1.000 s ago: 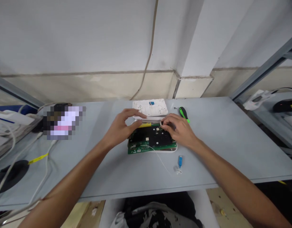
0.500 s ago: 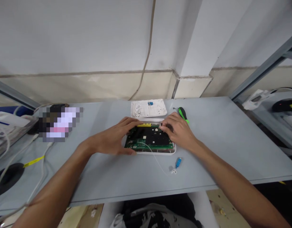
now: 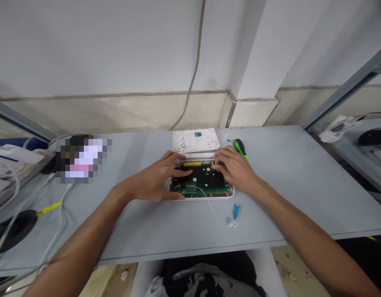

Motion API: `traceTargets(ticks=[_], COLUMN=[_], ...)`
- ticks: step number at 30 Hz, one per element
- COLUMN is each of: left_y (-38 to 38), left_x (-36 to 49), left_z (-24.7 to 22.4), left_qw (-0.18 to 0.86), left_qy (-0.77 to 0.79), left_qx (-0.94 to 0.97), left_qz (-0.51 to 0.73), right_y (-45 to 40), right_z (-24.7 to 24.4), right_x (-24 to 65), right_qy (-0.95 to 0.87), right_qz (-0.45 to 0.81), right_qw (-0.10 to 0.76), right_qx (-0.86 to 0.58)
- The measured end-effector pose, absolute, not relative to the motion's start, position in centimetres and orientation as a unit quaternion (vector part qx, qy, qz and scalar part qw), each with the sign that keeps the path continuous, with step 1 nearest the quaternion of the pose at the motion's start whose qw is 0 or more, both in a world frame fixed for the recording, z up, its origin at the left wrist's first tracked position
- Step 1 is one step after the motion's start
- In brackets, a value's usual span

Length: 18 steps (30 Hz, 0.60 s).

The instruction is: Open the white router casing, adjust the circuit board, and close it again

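Note:
An opened router [image 3: 215, 190], a white shell holding a green circuit board [image 3: 209, 191] with a black metal plate [image 3: 209, 175] and a yellow port strip [image 3: 192, 163], lies in front of me. My left hand [image 3: 159, 177] spans its left side, thumb at the near edge, other fingers over the far edge and board, gripping it. At the far right corner, my right hand [image 3: 235, 167] has thumb and fingers pinched together; what lies between them is hidden. A thin white fibre [image 3: 212, 210] runs from the board onto the table, towards a blue fibre connector [image 3: 236, 210].
Behind the router lies a white cover [image 3: 195, 141] with a blue piece in it. A green-and-black screwdriver [image 3: 240, 148] and small screws [image 3: 229, 140] are to its right. On the left are a blurred-out phone [image 3: 85, 161], white cables [image 3: 60, 218] and a black round object [image 3: 15, 231].
One finger of my left hand now stretches further in over the black plate. My right hand stays at the far right corner. The whole view has shifted slightly.

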<state>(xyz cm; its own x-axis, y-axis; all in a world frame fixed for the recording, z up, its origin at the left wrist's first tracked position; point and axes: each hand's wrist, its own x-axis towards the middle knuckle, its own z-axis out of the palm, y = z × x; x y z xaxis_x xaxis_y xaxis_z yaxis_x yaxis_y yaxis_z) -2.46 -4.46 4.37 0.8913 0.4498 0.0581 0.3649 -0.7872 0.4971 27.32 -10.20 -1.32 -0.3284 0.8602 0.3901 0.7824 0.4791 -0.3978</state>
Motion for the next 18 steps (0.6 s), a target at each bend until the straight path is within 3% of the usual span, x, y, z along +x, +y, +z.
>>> traceTargets(ticks=[18], left_y=[-5.0], left_x=[-1.4], left_z=[3.7], left_qw=[0.221], left_qy=[0.268], left_qx=[0.933], left_qz=[0.090], right_y=[-10.2], right_z=[-1.5], right_x=[26.9], right_qy=[-0.794], right_qz=[0.037], right_qw=[0.283], right_qx=[-0.536])
